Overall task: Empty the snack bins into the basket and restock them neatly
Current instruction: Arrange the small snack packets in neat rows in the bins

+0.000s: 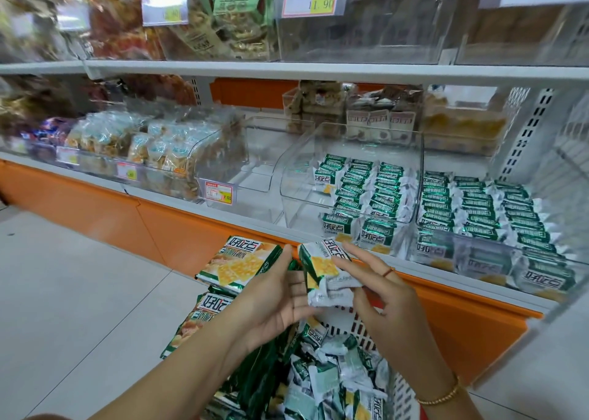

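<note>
Head view: restocking; right hand [379,295] pinches a cracker packet [322,266], left hand [274,298] steadies it with straight fingers; next, the half-filled bin [296,170].

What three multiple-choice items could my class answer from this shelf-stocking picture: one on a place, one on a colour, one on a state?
1. Where are the loose small packets heaped? A on the floor; B on the top shelf; C in the basket.
2. What colour is the shelf's base panel? A blue; B orange; C black.
3. What is the right hand doing? A pinching a small packet; B hanging idle; C pressing flat on the shelf.

Answers: 1 C, they lie piled inside the white slotted basket. 2 B, the panel below the bins is plainly orange. 3 A, its fingers lie on top of the packet and its thumb below.
</note>
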Action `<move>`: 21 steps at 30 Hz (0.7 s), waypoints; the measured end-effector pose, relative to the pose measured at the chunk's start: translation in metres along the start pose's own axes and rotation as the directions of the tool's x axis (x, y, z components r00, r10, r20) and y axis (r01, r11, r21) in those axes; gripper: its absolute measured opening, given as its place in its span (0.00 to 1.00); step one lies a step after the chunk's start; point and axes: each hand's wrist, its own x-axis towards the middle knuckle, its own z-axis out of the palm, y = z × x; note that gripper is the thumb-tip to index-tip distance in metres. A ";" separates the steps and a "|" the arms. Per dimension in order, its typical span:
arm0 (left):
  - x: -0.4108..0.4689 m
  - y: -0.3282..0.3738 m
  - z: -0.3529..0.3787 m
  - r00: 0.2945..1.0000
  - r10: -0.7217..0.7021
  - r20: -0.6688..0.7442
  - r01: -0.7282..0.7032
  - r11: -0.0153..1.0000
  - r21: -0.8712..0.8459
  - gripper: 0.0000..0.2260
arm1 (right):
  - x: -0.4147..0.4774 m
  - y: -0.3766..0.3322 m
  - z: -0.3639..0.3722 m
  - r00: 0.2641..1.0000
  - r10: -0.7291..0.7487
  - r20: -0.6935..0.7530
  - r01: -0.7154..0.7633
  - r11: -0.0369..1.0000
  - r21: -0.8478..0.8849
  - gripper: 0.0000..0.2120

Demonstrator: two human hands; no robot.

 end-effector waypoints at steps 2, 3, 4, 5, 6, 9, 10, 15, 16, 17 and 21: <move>0.000 0.006 0.003 0.997 0.073 0.032 -0.074 0.997 0.035 0.26 | 0.006 -0.004 -0.003 1.000 -0.008 0.018 0.007 0.999 0.048 0.27; 0.001 0.009 0.004 0.993 0.112 0.046 -0.116 0.989 0.093 0.25 | 0.010 -0.007 -0.006 1.000 -0.003 0.027 0.001 0.995 0.099 0.23; 0.002 0.012 0.004 0.987 0.150 0.061 -0.158 0.974 0.164 0.24 | 0.016 -0.012 -0.007 1.000 0.017 0.022 -0.021 0.987 0.160 0.17; 0.003 0.015 0.004 0.979 0.189 0.073 -0.201 0.954 0.221 0.22 | 0.023 -0.014 -0.009 0.998 0.066 -0.002 -0.063 0.971 0.231 0.11; 0.003 0.020 0.005 0.970 0.227 0.085 -0.242 0.933 0.267 0.21 | 0.032 -0.017 -0.012 0.990 0.137 -0.020 -0.124 0.945 0.303 0.04; 0.005 0.035 0.010 0.928 0.353 0.118 -0.371 0.851 0.371 0.20 | 0.064 -0.017 -0.021 0.953 0.288 0.094 -0.301 0.865 0.401 0.14; 0.006 0.041 0.011 0.912 0.390 0.127 -0.407 0.827 0.389 0.20 | 0.074 -0.021 -0.024 0.936 0.304 0.176 -0.351 0.840 0.414 0.14; 0.021 0.070 0.011 0.867 0.483 0.121 -0.476 0.732 0.488 0.20 | 0.120 -0.026 -0.029 0.920 0.218 0.325 -0.312 0.909 0.274 0.08; 0.024 0.076 0.011 0.865 0.490 0.104 -0.474 0.735 0.485 0.19 | 0.130 -0.026 -0.030 0.919 0.219 0.329 -0.314 0.910 0.271 0.08; 0.028 0.082 0.010 0.860 0.504 0.077 -0.475 0.737 0.481 0.18 | 0.143 -0.025 -0.031 0.918 0.230 0.324 -0.320 0.910 0.262 0.09; 0.057 0.100 -0.008 0.729 0.685 -0.013 -0.381 0.421 0.823 0.11 | 0.212 -0.009 -0.040 0.940 0.277 0.197 -0.303 0.946 0.113 0.15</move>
